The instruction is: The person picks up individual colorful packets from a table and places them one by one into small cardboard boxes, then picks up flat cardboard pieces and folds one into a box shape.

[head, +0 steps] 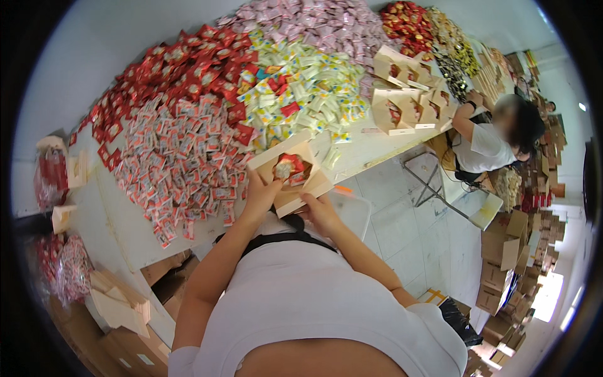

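Close in front of my body I hold a cream cardboard box (316, 186) with its flaps raised. My left hand (262, 194) grips the box's left side, its thumb reaching in against a red-and-gold wrapped packet (286, 166). The lower right flap is pinched by my right hand (322, 213). Other small packets lie under the red-and-gold one, partly hidden. To the left of the box spreads a pile of orange-and-white sachets (183, 155). Beyond it are heaps of red packets (174, 66) and of pale green-and-white packets (311, 80).
At the table's far side lie pink packets (311, 21). Several filled open boxes (400, 113) stand to the right. There a co-worker (490, 141) sits near a folding stool (421, 169) and a long-handled dustpan (485, 212). Cartons (499, 235) are stacked along the right.
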Motion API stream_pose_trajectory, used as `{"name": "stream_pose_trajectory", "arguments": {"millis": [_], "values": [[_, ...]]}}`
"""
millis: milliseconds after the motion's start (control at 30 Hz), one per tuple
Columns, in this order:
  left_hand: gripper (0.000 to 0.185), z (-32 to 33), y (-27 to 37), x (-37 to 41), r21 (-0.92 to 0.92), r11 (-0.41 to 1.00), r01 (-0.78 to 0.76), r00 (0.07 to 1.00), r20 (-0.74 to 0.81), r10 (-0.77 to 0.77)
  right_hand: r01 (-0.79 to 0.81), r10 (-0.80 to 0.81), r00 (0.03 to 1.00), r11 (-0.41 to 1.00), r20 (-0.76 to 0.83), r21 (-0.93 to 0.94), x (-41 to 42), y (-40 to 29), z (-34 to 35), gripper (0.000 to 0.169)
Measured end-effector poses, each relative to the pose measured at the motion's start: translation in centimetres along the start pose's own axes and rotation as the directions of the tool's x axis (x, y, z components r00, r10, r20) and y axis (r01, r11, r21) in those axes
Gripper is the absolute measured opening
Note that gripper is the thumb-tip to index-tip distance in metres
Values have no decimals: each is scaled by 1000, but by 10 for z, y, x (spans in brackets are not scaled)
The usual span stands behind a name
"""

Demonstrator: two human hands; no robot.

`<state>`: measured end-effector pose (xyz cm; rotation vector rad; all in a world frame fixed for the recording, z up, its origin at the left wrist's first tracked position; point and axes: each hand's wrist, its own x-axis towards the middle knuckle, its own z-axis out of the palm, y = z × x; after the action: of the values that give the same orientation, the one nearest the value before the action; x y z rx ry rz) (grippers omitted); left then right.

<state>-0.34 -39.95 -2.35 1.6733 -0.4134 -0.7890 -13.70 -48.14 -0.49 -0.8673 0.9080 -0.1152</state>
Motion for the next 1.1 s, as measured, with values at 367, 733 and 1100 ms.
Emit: {"name": "stream_pose_trajectory", "arguments": {"millis": [367,733,1100], "values": [[77,-36,21,0,-376,794,478,873,303,-382,109,-86,978,988,-190,113,106,-73,-138,21],[46,-200,-25,-111,-831,551,70,684,-362,-633,411,-368,891,903,-266,127,205,-86,-334,26],[27,-361,-59,-278,-524,735,-430,120,-840,-529,177,-304,582,953,-755,-247,152,-79,-188,38]]}}
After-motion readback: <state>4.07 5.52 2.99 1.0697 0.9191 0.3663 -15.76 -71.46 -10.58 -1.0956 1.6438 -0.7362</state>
